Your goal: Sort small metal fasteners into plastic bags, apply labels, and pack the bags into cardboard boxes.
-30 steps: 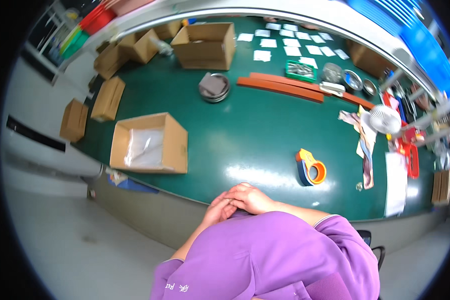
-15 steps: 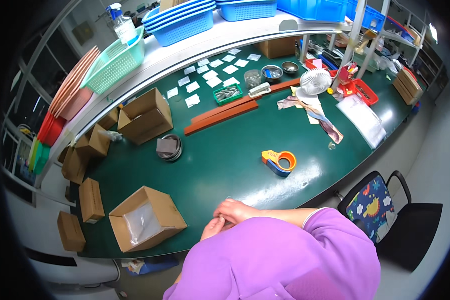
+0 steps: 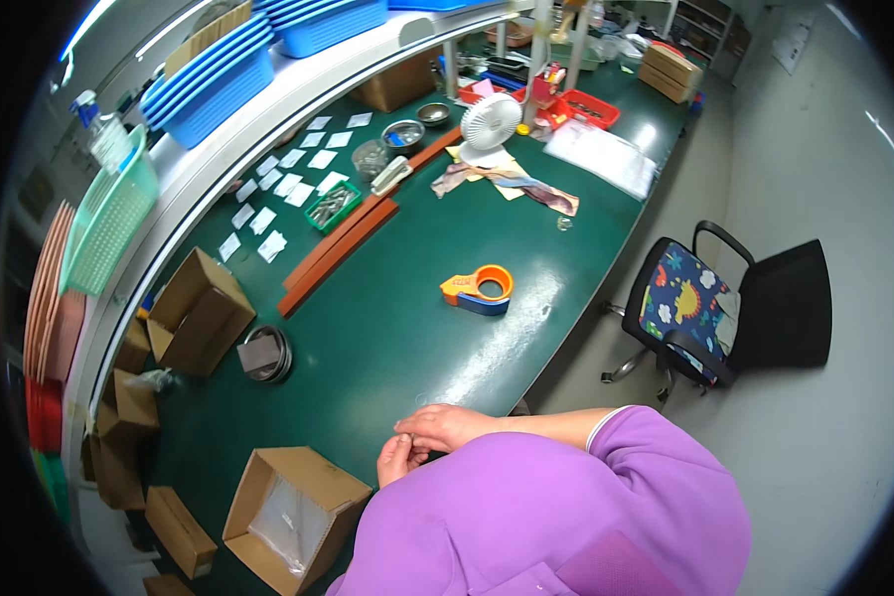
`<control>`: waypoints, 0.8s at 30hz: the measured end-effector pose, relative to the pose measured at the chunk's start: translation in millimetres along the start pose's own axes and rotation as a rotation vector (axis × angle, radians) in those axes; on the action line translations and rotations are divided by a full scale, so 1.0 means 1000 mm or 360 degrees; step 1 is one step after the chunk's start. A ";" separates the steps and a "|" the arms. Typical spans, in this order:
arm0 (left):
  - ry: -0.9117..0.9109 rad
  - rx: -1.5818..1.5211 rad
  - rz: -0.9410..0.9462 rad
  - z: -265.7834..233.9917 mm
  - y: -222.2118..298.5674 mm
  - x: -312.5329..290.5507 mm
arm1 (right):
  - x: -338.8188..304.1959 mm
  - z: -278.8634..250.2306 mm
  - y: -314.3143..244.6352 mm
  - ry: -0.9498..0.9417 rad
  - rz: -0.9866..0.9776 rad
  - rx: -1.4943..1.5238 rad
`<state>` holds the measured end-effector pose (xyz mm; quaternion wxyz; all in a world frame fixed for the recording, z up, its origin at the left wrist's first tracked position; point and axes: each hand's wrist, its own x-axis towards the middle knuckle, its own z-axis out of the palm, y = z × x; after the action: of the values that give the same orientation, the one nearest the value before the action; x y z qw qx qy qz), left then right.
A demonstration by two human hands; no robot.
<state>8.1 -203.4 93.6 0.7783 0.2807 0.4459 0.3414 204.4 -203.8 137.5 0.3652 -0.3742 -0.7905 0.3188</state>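
On my feed the right hand (image 3: 451, 425) curls against the left hand (image 3: 396, 460) by the green table (image 3: 368, 348), fingers bent close, around what if anything I cannot tell, an open carton (image 3: 316, 471) leftward, an orange tape dispenser (image 3: 463, 288) farther ahead.

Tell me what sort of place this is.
Likely a packing or assembly workshop: a green worktable with open cardboard boxes and an orange tape dispenser, plus stacked blue baskets on the shelf above.

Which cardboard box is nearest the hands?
The open cardboard box with clear plastic inside, left of the left hand. The other cardboard boxes all sit farther away from it.
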 end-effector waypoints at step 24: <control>-0.0431 0.0664 0.0094 0.130 0.017 0.024 | -0.044 -0.086 0.028 0.0404 0.0423 -0.0379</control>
<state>127.4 -191.3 151.8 0.7458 0.4915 0.3901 0.2238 304.4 -206.1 146.6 0.3699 -0.5527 -0.7140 0.2188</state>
